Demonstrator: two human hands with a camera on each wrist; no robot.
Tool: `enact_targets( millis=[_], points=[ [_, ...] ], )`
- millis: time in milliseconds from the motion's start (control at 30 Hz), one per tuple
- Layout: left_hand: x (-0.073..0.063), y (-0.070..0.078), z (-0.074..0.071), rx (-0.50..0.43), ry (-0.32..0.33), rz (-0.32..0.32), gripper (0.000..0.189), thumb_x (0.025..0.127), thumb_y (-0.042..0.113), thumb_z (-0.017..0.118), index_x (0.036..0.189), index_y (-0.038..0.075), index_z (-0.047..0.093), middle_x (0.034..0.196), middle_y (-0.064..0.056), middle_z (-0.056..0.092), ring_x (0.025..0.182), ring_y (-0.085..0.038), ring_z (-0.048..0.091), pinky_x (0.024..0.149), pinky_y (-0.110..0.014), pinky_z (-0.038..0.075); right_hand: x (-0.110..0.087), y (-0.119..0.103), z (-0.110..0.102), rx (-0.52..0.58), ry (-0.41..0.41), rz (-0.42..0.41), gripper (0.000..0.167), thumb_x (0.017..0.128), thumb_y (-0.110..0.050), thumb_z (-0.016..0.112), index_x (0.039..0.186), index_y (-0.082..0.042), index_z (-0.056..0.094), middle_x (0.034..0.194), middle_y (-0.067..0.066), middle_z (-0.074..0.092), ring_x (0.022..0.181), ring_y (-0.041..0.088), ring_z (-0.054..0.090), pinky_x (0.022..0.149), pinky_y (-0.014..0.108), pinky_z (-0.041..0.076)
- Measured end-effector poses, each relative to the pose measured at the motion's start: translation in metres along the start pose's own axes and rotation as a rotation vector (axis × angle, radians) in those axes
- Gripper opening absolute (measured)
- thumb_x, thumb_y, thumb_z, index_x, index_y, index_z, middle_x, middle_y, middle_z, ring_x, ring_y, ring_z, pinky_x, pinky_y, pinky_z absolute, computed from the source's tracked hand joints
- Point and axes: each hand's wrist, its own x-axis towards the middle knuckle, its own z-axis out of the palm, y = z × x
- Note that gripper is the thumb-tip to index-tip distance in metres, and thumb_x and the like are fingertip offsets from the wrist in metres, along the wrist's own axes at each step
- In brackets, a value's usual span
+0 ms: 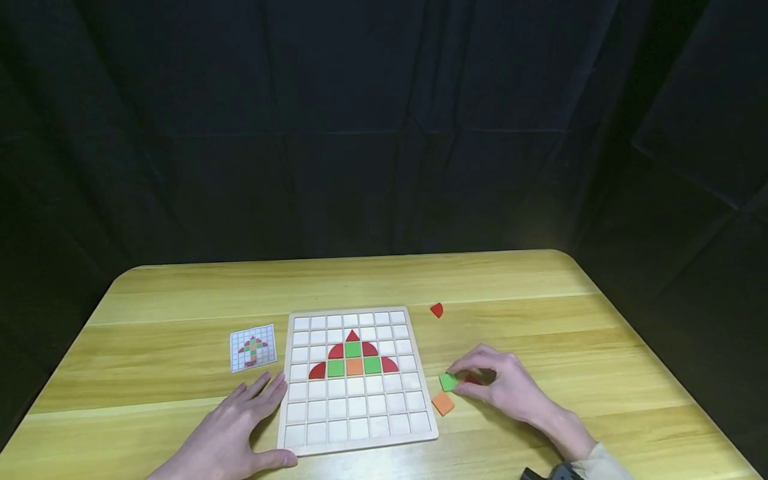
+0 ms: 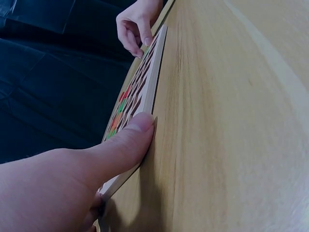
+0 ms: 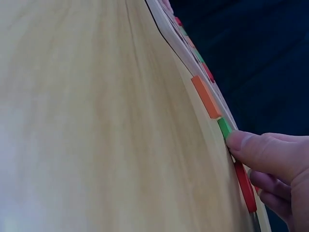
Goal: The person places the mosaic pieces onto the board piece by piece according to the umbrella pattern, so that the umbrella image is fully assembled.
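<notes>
A white gridded board lies on the table. Red, green and orange tiles form a stepped shape in its upper middle. Along the board's left edge rests my left hand, fingers spread and thumb at the near corner; the left wrist view shows the thumb touching the rim. To the right of the board, my right hand pinches a green square tile between thumb and index finger, at table level. Close by lies an orange square tile. Under the right hand is a red tile, partly covered in the head view.
A small printed card with a coloured grid pattern lies left of the board. Beyond the board's upper right sits a red quarter-round tile. A dark curtain hangs behind the wooden table.
</notes>
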Motion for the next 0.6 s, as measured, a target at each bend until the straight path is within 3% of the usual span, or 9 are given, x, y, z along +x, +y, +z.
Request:
enact_targets(
  millis=[300,600],
  points=[
    [0.002,0.000,-0.001,-0.013,-0.022,-0.016,0.111,0.070,0.080,0.067,0.147,0.003,0.048,0.154,-0.020,0.043,0.139,-0.045,0.042,0.104,-0.066,0.041,0.018,-0.011,0.013,-0.019,0.046,0.063,0.028,0.075,-0.024,0.088,0.100,-0.028,0.078,0.099,-0.017,0.072,0.093,0.007,0.068,0.086,0.024,0.054],
    [0.001,0.000,-0.001,-0.001,-0.007,0.007,0.111,0.071,0.080,0.066,0.147,0.002,0.048,0.154,-0.018,0.044,0.139,-0.044,0.042,0.105,-0.066,0.040,0.043,-0.039,0.042,0.004,0.033,-0.023,0.026,0.074,-0.021,0.089,0.098,-0.022,0.079,0.096,-0.011,0.072,0.090,0.010,0.068,0.079,0.031,0.058]
  ],
)
